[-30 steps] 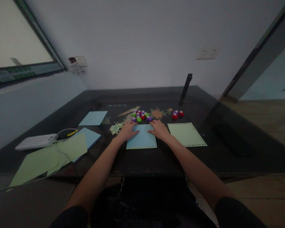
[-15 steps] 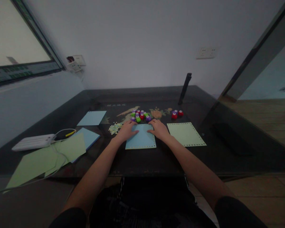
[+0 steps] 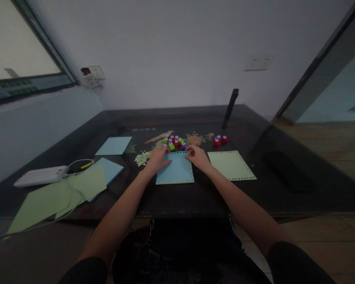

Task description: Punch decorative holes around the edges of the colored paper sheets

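Dark table (image 3: 171, 201): blue sheets (image 3: 177, 170), green sheets (image 3: 232, 165), coloured pieces (image 3: 176, 144)

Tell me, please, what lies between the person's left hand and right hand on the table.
In the head view, the blue sheet, with small holes along its far edge, lies between the left hand and right hand.

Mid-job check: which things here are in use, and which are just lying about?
In use, it seems:
Middle blue sheet, with left hand and right hand at its sides
Eyed pieces just beyond it, perhaps

Apparently lying about:
Right-side green sheet
Left-side green sheets
Far-left blue sheet
White box
Black post
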### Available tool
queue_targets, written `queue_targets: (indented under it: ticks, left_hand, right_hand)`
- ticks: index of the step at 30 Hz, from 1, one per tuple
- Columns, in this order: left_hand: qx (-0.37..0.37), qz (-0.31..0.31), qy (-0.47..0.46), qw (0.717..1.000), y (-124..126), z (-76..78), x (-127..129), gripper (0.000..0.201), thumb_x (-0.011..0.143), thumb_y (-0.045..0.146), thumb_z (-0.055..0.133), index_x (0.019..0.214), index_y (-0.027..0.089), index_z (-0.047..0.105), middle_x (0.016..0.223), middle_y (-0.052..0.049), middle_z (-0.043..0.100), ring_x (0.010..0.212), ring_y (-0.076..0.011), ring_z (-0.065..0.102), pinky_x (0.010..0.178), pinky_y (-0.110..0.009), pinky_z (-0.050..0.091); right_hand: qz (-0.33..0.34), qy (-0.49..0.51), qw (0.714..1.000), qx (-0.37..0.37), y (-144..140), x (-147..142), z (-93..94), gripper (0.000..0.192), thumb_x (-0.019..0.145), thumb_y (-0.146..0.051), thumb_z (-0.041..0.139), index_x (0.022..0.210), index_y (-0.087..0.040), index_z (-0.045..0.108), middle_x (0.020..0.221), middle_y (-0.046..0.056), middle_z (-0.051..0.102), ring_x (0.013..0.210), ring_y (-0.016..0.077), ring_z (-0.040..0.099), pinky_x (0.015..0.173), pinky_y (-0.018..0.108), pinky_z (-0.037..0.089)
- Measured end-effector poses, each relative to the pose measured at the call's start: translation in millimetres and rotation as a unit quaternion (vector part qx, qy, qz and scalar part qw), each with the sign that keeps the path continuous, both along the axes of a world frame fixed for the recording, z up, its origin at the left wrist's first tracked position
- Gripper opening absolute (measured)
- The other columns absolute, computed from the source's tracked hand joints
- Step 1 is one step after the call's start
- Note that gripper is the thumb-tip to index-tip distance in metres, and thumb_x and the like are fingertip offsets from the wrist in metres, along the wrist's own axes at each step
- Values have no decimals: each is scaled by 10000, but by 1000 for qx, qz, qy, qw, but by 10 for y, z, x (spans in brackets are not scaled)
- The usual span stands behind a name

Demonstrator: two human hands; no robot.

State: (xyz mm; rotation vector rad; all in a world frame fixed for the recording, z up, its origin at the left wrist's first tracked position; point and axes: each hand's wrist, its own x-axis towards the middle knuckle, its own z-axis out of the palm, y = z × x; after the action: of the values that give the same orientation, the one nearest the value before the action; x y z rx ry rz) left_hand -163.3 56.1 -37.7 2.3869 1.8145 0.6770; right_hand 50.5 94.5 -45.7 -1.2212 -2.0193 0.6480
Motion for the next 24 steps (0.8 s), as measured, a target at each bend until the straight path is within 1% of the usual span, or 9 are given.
queue_targets:
  ticks: [3, 6, 10, 13, 16, 19, 20, 22, 24]
  left_hand:
    - [-3, -13, -60, 998, 17, -11, -15, 277, 692, 197, 634, 959, 187, 562, 958, -72, 631, 931, -243, 579, 841, -382, 441]
    - [-18, -3, -134, 991, 31, 8, -43, 251, 687, 202, 631, 934, 181, 592, 902, -48, 655, 860, -214, 609, 808, -351, 463]
    - [-17, 25, -176, 984, 45, 59, -90, 244, 666, 256, 670, 894, 176, 636, 922, -53, 682, 880, -231, 619, 820, -364, 466]
    - [-9, 32, -224, 974, 60, 77, -103, 272, 659, 269, 688, 902, 158, 643, 955, -73, 687, 907, -238, 626, 841, -374, 467]
    - [-14, 40, -314, 948, 68, 78, -84, 402, 636, 278, 716, 1002, 148, 613, 966, -78, 688, 895, -229, 638, 818, -371, 490]
    - [-52, 41, -425, 903, 60, 71, -51, 532, 647, 295, 713, 1131, 148, 549, 984, -82, 694, 876, -220, 652, 774, -366, 521]
    - [-76, 35, -454, 887, 53, 66, -40, 530, 661, 305, 704, 1141, 145, 546, 989, -88, 696, 870, -219, 656, 761, -364, 528]
    - [-130, 18, -490, 862, 38, 53, -21, 464, 685, 327, 688, 1096, 134, 588, 977, -101, 703, 849, -221, 665, 749, -365, 537]
    - [-174, 3, -498, 849, 22, 40, -4, 373, 687, 341, 689, 993, 131, 650, 931, -103, 714, 806, -221, 671, 744, -374, 540]
  right_hand:
    - [6, 34, 999, -23, 31, 4, -36, 259, 643, -171, 657, 897, -185, 606, 738, -11, 614, 683, 141, 579, 662, 268, 452]
    - [21, 80, 994, -74, 48, -3, -55, 282, 625, -156, 676, 896, -170, 596, 720, -9, 634, 683, 149, 606, 662, 280, 472]
    - [59, 139, 977, -154, 40, -16, -41, 252, 635, -118, 669, 876, -146, 604, 797, 40, 688, 727, 168, 647, 706, 316, 502]
    - [81, 173, 962, -195, 23, -10, -5, 222, 642, -105, 662, 860, -133, 634, 838, 63, 706, 754, 181, 659, 732, 344, 515]
    - [75, 212, 950, -215, 23, 25, 35, 192, 641, -118, 672, 832, -131, 653, 810, 60, 713, 737, 182, 662, 723, 349, 525]
    - [51, 259, 941, -211, 56, 86, 63, 213, 640, -150, 688, 851, -133, 661, 800, 59, 716, 712, 179, 662, 719, 354, 529]
    - [41, 276, 937, -208, 74, 110, 70, 231, 640, -161, 692, 868, -134, 662, 808, 59, 717, 710, 178, 662, 721, 357, 529]
    - [18, 313, 929, -198, 114, 158, 80, 263, 632, -172, 700, 889, -135, 659, 825, 60, 717, 718, 177, 662, 731, 359, 528]
    - [1, 339, 922, -188, 152, 201, 90, 276, 623, -178, 706, 891, -138, 655, 843, 61, 716, 745, 180, 663, 752, 361, 525]
